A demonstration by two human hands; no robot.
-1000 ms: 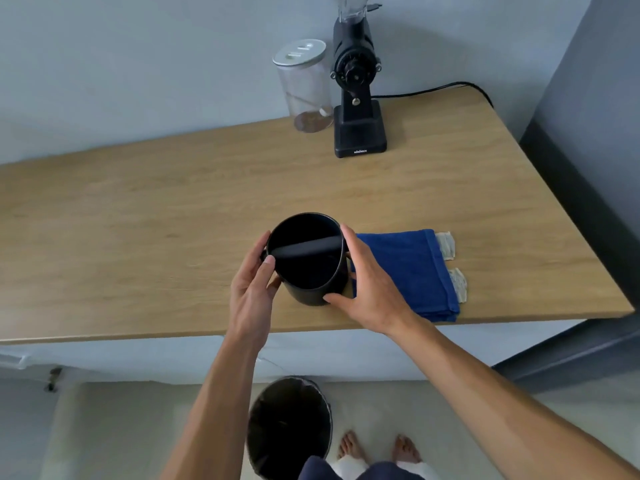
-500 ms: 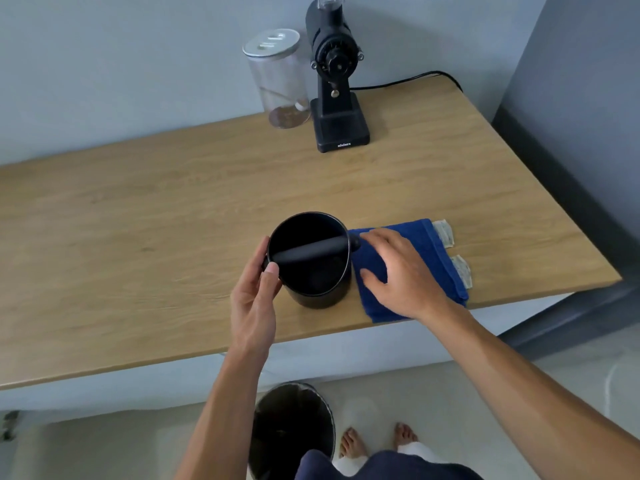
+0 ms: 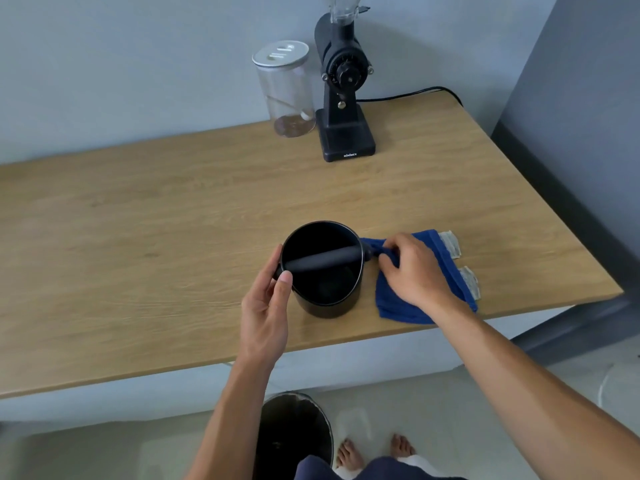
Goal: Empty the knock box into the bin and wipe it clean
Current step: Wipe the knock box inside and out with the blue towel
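A round black knock box [image 3: 325, 299] with a black bar across its mouth stands upright near the front edge of the wooden table [image 3: 138, 237]. My left hand [image 3: 266, 306] grips its left wall, thumb at the rim. Just right of the box lies a blue cloth [image 3: 446, 271]. My right hand [image 3: 412, 271] rests on the cloth and pinches a bunched fold of it beside the box's rim. A dark round bin [image 3: 294, 434] stands open on the floor under the table's front edge, partly hidden by my left forearm.
At the back of the table stand a black coffee grinder [image 3: 344, 98] with a cable running right and a clear lidded jar [image 3: 285, 91]. A grey wall closes the right side. My bare feet [image 3: 374, 452] are beside the bin.
My right hand left the knock box's right side, moved onto the blue cloth and gathered a fold of it. My left hand stayed on the box, which has not moved.
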